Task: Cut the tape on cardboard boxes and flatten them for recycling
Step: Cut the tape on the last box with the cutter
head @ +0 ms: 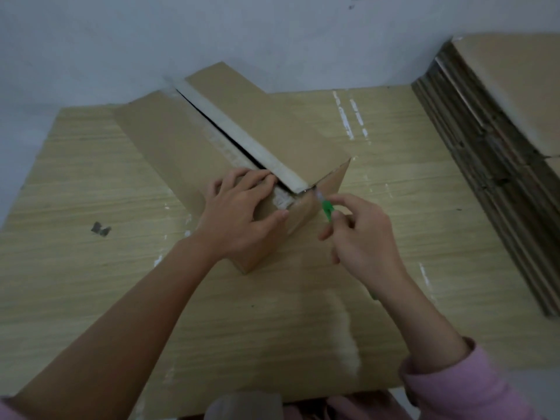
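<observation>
- The pale wood-grain counter (91, 183) fills most of the view, scuffed with white streaks, and it ends against a plain grey-white wall.
- A long brown cardboard box (169, 140) lies at the middle of the counter, set on a slant, with its far end reaching the wall.
- Along the top of the box, the centre seam gapes as a dark slit from the far end to the near end, and the strip of whitish tape (239, 128) clings to both flap edges beside it.
- A tall stack of flattened brown cardboard sheets (485, 159) sits well to the right of the box, running along the counter's right edge.
- The person's left hand (239, 213) presses down on the near end of the box, fingers spread flat on the left flap and the thumb against the end face.
- The right hand (360, 234) hovers just right of the box's near end, its fingers curled round a small green-handled cutter (327, 209).
- The cutter's pale tip points at the box's near top corner, where the seam ends; whether it touches the tape I cannot tell.
- A small dark scrap (101, 229) lies on the counter, well to the left of the box.
</observation>
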`<act>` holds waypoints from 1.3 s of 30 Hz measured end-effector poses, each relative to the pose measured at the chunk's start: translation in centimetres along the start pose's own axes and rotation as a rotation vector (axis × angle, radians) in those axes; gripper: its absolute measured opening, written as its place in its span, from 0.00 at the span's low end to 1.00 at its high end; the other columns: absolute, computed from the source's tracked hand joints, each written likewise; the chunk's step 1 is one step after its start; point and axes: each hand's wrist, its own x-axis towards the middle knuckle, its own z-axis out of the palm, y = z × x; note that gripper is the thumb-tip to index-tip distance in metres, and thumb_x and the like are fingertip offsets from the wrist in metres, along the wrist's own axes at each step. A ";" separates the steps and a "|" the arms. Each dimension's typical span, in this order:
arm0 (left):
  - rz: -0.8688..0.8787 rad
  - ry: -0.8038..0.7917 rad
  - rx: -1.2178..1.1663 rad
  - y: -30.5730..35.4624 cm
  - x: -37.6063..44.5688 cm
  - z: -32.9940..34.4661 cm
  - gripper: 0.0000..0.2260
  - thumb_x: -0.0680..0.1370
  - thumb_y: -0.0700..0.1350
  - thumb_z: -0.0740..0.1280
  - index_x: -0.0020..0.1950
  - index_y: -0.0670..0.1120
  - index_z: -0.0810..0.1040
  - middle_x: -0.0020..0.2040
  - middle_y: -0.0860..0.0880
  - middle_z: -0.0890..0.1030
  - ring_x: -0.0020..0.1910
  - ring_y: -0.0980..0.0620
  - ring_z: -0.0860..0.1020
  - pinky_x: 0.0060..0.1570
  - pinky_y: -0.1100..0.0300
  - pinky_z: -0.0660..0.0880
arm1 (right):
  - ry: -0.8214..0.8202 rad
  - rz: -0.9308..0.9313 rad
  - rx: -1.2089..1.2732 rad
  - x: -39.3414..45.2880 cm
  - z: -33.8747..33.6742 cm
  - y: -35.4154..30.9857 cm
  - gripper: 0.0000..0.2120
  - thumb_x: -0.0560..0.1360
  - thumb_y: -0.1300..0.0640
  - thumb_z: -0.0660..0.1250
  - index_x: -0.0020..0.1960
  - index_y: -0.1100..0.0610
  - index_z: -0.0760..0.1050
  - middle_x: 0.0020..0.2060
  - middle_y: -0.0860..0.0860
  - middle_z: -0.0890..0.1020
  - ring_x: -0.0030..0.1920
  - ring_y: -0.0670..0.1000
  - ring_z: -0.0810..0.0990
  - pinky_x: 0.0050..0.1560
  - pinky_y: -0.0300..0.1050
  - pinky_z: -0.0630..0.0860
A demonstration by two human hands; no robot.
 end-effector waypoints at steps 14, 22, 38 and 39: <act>-0.036 0.291 -0.602 0.2 2.1 -0.4 0.19 0.72 0.56 0.56 0.40 0.47 0.83 0.40 0.61 0.78 0.44 0.59 0.64 0.51 0.52 0.61 | -0.204 0.274 0.446 -0.7 -0.2 -1.0 0.12 0.79 0.64 0.59 0.46 0.49 0.76 0.26 0.50 0.78 0.18 0.48 0.67 0.19 0.33 0.60; 0.208 0.035 -0.111 -1.2 3.2 -1.4 0.23 0.71 0.65 0.56 0.43 0.51 0.84 0.44 0.56 0.77 0.47 0.54 0.62 0.42 0.59 0.50 | -0.201 0.262 0.365 0.2 0.1 -0.5 0.12 0.79 0.63 0.60 0.45 0.47 0.75 0.27 0.51 0.78 0.17 0.47 0.67 0.19 0.33 0.61; -0.033 -0.609 -0.570 -0.5 7.0 -3.6 0.06 0.73 0.38 0.71 0.39 0.49 0.80 0.46 0.43 0.81 0.40 0.61 0.76 0.39 0.76 0.69 | -0.232 0.168 0.124 -0.6 -2.5 -1.0 0.10 0.78 0.63 0.58 0.49 0.54 0.77 0.35 0.55 0.75 0.19 0.46 0.67 0.20 0.35 0.62; -0.039 -0.611 -0.578 -0.5 7.0 -3.5 0.05 0.73 0.38 0.71 0.39 0.48 0.80 0.46 0.43 0.81 0.40 0.61 0.76 0.39 0.76 0.69 | -0.257 0.184 0.157 -0.9 -2.9 -1.2 0.10 0.78 0.64 0.58 0.48 0.55 0.77 0.34 0.55 0.75 0.18 0.46 0.66 0.19 0.35 0.61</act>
